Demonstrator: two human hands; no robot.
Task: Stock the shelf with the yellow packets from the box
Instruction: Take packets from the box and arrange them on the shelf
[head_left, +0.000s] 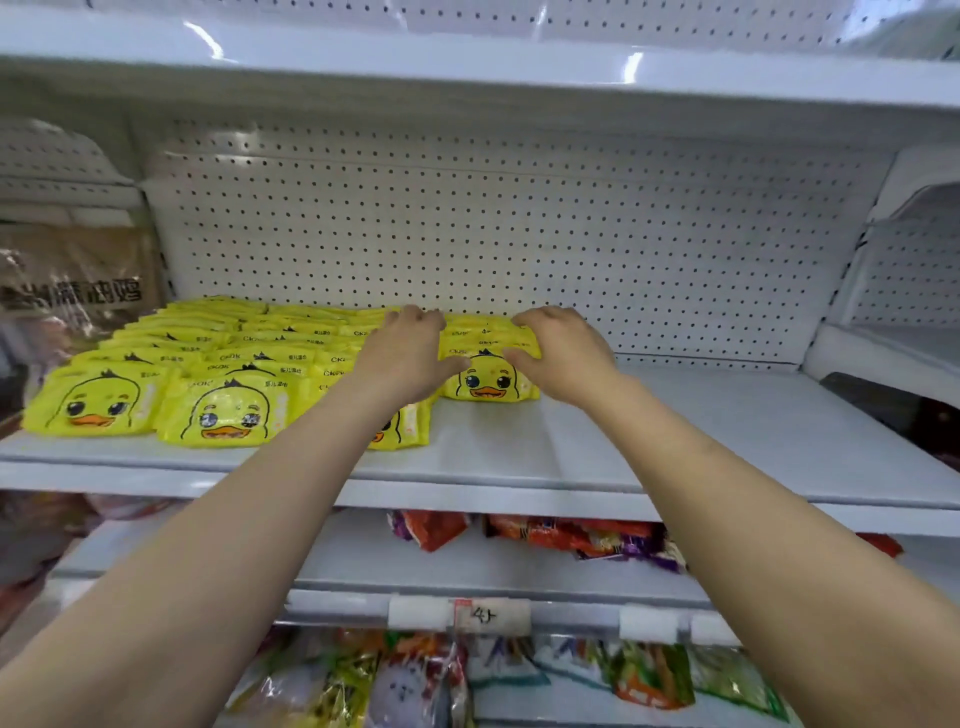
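Observation:
Yellow packets with a duck face lie in overlapping rows (171, 364) on the left half of the white shelf (701, 431). A shorter row of the same packets (491, 382) runs back toward the pegboard at the shelf's middle. My left hand (410, 353) grips this row from its left side, thumb at the front packet. My right hand (561, 348) grips it from the right, fingers curled over the packets further back. The box is out of view.
A white pegboard wall (519, 234) backs the shelf, and another shelf board (467, 67) hangs above. Brown bags (78, 280) stand to the left. Red and orange snack bags (571, 535) lie on the shelf below, with more colourful bags (415, 675) lower down.

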